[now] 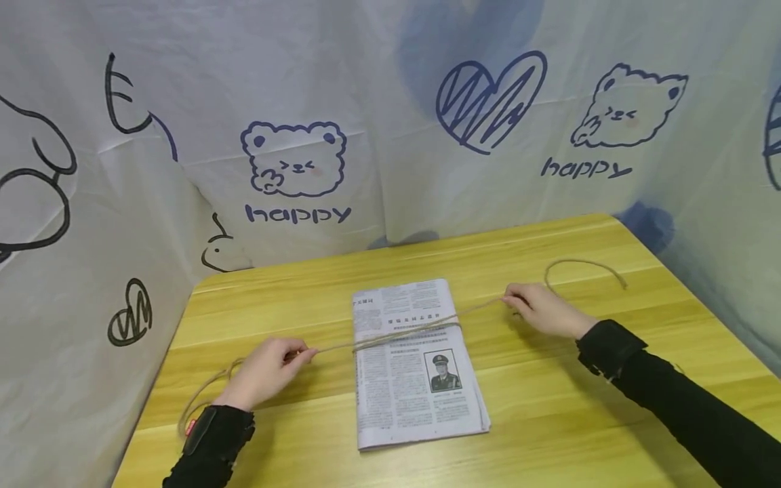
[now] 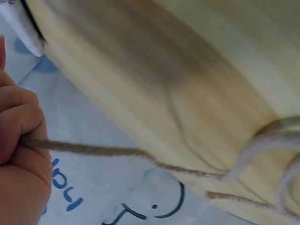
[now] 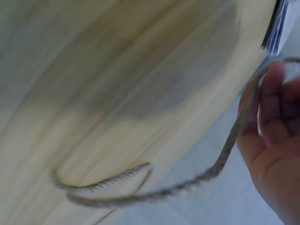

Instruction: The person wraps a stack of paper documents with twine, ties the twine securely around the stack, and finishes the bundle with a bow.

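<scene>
A folded stack of newspaper (image 1: 403, 393) lies on the table, with a thin brown rope (image 1: 409, 333) running across its upper half in more than one strand. Left of the stack, my left hand (image 1: 268, 369) pinches the rope between thumb and fingers. On the other side, my right hand (image 1: 546, 310) pinches it a little above the table. Between the hands the rope is drawn out nearly straight. The left wrist view shows the rope (image 2: 103, 150) trailing from my curled fingers; in the right wrist view the rope (image 3: 229, 140) passes over the fingers and hangs down in a loop.
Loose rope coils lie on the wooden table (image 1: 537, 420) behind the left wrist, and a curved rope end lies beyond the right hand. A white curtain (image 1: 390, 122) with blue drawings encloses the back and sides. Black bands cover both wrists.
</scene>
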